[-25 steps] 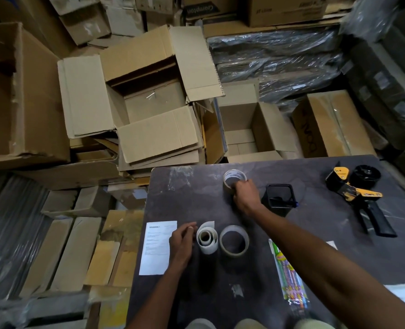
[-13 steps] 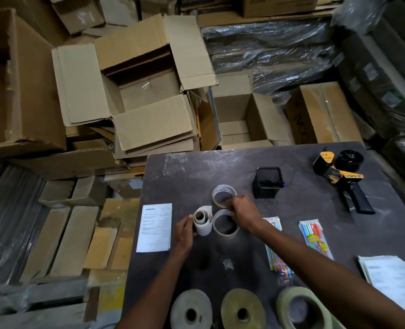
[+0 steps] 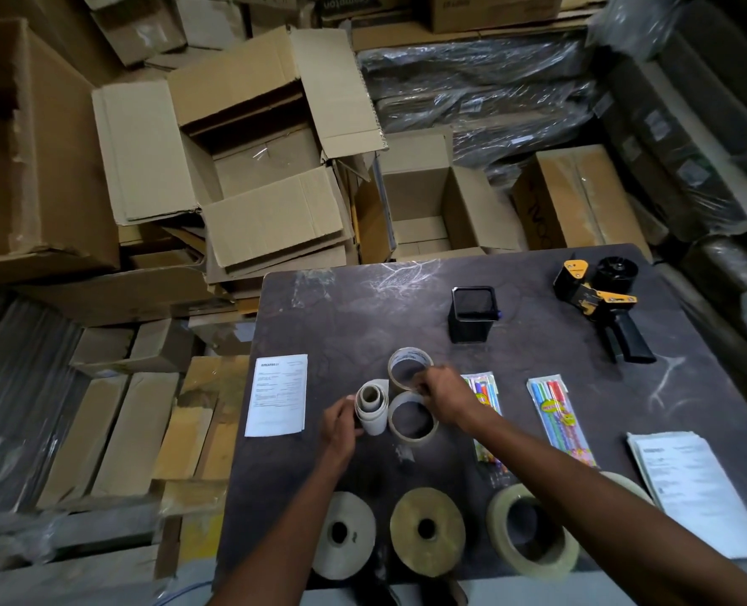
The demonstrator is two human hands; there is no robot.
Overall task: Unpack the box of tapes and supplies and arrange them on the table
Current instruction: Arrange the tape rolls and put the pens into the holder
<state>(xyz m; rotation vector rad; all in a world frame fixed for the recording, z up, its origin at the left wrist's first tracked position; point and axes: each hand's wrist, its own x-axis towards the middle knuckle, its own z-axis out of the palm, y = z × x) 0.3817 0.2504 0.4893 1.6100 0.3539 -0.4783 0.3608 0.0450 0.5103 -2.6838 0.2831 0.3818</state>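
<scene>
On the dark tabletop [image 3: 341,308] the right hand [image 3: 444,398] pinches the near rim of a clear tape ring [image 3: 409,365] lying flat, just beyond a second ring [image 3: 412,419]. The left hand [image 3: 341,424] grips a standing white paper roll [image 3: 371,406] — touching the second ring's left side. Three large rolls line the near edge.

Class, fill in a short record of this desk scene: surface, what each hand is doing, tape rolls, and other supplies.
surface: dark table
left hand: grips the white paper roll
right hand: pinches the far clear tape ring
near edge: three large tape rolls
tool: yellow-black tape dispenser
other: black pen holder, two pen packets, printed sheet
</scene>
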